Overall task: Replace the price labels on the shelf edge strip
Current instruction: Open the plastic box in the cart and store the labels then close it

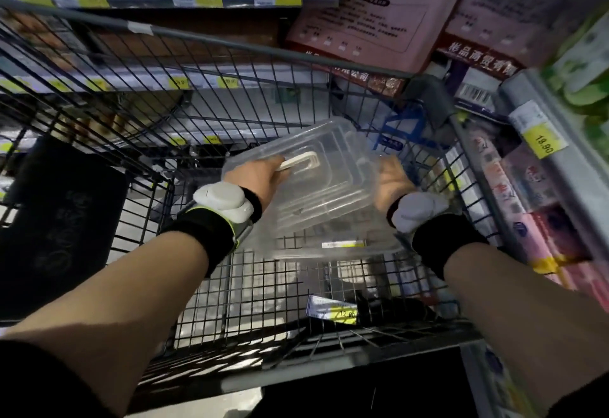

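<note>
Here both hands grip the clear box (316, 187) over the cart (230, 55): left hand (260, 175) on its handle, right hand (392, 180) clamping the far edge. Loose labels (2 visible) (333, 310) lie below, toward the person.

A wire cart (99, 94) fills the view. Inside it sits a clear plastic box (329, 183). Beyond the cart's far rim lean pink packs (372, 22); left of it, a dark bag (62, 229).
</note>
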`<state>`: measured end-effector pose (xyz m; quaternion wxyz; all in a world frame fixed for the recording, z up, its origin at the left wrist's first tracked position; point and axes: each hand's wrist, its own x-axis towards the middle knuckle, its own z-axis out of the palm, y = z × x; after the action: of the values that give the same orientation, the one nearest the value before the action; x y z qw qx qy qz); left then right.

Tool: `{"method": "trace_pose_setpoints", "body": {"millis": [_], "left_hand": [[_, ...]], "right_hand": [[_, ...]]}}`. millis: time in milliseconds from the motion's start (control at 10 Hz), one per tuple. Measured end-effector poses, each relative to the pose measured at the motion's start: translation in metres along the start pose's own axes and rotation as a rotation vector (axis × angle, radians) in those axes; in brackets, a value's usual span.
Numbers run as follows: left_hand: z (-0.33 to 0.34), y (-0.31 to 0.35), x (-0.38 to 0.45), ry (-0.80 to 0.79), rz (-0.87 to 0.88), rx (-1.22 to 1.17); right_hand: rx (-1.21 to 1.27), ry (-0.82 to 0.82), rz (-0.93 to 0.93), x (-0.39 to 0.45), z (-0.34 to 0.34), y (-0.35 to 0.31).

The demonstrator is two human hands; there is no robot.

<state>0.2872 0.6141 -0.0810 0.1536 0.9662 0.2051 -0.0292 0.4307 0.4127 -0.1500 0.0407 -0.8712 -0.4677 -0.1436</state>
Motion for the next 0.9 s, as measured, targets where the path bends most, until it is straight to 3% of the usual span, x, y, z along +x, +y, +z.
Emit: {"method": "trace_pose_setpoints", "body": {"millis": [100,200,300,500,700,900], "left_hand": [[-0.002,0.011,0.000,-0.001,0.007,-0.040],[-0.001,0.018,-0.002,0.003,0.061,-0.026],[0.002,0.024,-0.005,0.009,0.110,0.029],[0.012,0.040,-0.012,-0.065,0.153,0.072],[0.019,0.043,-0.016,-0.160,0.181,0.068],[0.026,0.014,-0.006,-0.200,0.042,0.064]], "right_hand": [[0.529,-0.292,0.664,0.013,-0.057,0.005],[0.927,-0.195,1.013,0.006,-0.060,0.009],[0.973,-0.243,1.120,-0.004,-0.060,0.012],[0.825,-0.366,0.947,-0.009,-0.066,0.002],[0.607,-0.486,0.951,-0.014,-0.058,0.001],[0.508,-0.594,0.959,-0.018,-0.053,0.001]]}}
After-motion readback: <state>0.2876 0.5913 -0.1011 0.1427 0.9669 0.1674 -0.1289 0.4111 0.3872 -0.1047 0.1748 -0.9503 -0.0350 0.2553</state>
